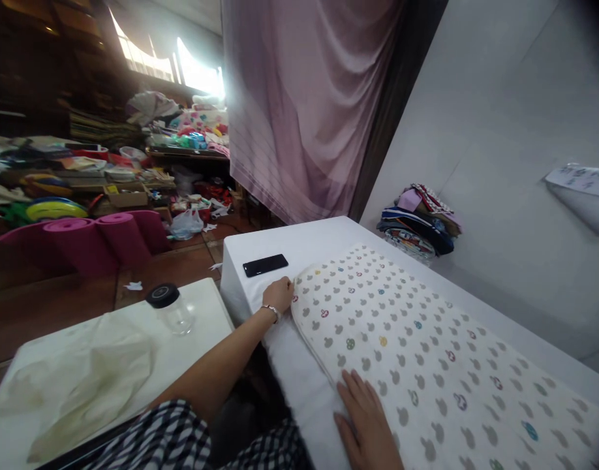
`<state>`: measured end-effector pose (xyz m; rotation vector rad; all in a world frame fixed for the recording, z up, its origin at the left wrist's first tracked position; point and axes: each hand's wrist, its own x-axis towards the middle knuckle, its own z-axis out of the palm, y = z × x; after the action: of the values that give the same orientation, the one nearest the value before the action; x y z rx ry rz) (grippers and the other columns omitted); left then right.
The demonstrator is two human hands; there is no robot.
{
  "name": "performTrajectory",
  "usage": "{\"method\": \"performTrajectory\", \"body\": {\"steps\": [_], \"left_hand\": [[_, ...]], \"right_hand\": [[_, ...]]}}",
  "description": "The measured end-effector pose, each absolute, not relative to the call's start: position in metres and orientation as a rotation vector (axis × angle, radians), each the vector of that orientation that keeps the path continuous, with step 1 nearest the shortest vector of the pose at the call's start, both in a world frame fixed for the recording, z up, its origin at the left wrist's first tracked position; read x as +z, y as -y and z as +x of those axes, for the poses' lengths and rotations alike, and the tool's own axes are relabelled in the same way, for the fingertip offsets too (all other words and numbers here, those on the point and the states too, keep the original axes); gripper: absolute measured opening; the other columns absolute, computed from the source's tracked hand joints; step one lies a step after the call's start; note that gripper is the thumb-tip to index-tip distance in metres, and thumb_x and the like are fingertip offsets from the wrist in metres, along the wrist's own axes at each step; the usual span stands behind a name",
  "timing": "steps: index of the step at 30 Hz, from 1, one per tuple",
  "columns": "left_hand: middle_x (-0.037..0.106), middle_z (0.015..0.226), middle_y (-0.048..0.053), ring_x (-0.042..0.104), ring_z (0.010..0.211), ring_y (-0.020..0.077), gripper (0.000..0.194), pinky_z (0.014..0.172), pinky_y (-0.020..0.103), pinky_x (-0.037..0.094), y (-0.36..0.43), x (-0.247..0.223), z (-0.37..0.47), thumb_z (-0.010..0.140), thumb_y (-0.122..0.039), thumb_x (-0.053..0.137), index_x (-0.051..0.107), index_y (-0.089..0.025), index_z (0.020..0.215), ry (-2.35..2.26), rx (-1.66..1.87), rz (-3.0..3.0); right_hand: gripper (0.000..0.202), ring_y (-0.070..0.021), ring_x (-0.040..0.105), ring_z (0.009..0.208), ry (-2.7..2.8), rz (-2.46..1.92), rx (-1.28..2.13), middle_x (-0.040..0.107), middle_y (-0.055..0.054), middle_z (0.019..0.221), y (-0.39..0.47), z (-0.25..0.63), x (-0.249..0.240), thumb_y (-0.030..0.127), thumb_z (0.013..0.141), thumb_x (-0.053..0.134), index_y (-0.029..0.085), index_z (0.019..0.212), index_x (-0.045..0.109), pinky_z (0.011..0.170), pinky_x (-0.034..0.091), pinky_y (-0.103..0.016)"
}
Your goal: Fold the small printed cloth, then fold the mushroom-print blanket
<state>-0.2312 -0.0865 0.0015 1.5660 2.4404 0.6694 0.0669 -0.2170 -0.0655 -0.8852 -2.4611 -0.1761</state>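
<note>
A white quilted pad (402, 346) printed with grey and coloured mushroom shapes lies spread over a white-covered table (299, 228). At its rounded left corner, my left hand (278, 294) is closed on the pad's edge, fingertips partly hidden. My right hand (365, 421) rests palm down on the near edge of the pad, fingers stretched out and slightly apart. A black smartphone (265, 265) lies on the white cover just beyond my left hand.
To the left, a lower white table (201, 294) bears a clear jar with a black lid (163, 296) and a crumpled cream cloth (98, 365). Rolled pink mats (74, 238) stand behind it. Folded clothes (419, 222) are stacked against the wall; a mauve curtain (304, 98) hangs behind.
</note>
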Motion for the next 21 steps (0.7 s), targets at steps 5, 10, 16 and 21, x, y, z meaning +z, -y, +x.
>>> {"method": "performTrajectory", "body": {"steps": [5,10,16,21], "left_hand": [[0.067,0.086,0.009,0.061,0.082,0.0242,0.048,0.067,0.032,0.042,0.085,0.003,-0.227,0.084,-0.056,0.029,0.059,-0.019,0.084,-2.391,0.642,1.502],[0.066,0.089,0.012,0.06,0.086,0.0263,0.034,0.068,0.033,0.042,0.08,0.002,-0.23,0.079,-0.047,0.043,0.059,-0.018,0.08,-2.386,0.622,1.45],[0.066,0.084,0.005,0.06,0.081,0.0173,0.02,0.066,0.025,0.041,0.075,0.003,-0.245,0.077,-0.034,0.048,0.059,-0.018,0.076,-2.313,0.719,1.416],[0.065,0.076,0.003,0.058,0.076,0.0164,0.017,0.061,0.024,0.038,0.075,0.009,-0.257,0.074,-0.033,0.053,0.058,-0.017,0.072,-2.311,0.76,1.398]], "right_hand": [[0.051,-0.025,0.042,0.123,2.462,-0.92,-0.13,0.043,-0.004,0.135,0.22,0.067,-0.064,0.028,0.086,0.049,0.024,0.135,0.035,0.095,0.042,-0.041],[0.051,-0.0243,0.042,0.123,2.45,-0.908,-0.157,0.043,-0.004,0.135,0.22,0.068,-0.064,0.029,0.086,0.048,0.024,0.135,0.036,0.095,0.042,-0.04],[0.05,-0.0249,0.042,0.122,2.446,-0.885,-0.186,0.044,-0.005,0.134,0.22,0.066,-0.064,0.029,0.087,0.047,0.022,0.135,0.035,0.094,0.042,-0.041],[0.05,-0.0243,0.048,0.117,2.424,-0.898,-0.206,0.05,-0.004,0.129,0.221,0.061,-0.066,0.027,0.087,0.045,0.024,0.136,0.034,0.092,0.043,-0.039]]}}
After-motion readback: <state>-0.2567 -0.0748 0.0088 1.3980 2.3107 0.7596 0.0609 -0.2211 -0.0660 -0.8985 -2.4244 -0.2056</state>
